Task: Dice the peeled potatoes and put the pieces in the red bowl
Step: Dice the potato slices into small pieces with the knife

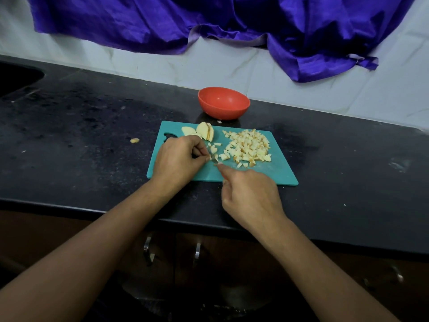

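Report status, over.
Left hand pinches pale potato piece; right hand grips small knife. Diced potato pile on teal plastic cutting board; round red plastic bowl empty. Nothing blocking.

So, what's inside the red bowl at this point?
Nothing shows inside the bowl: only bare red wall. Its near rim hides the lowest part. The diced pieces lie on the board.
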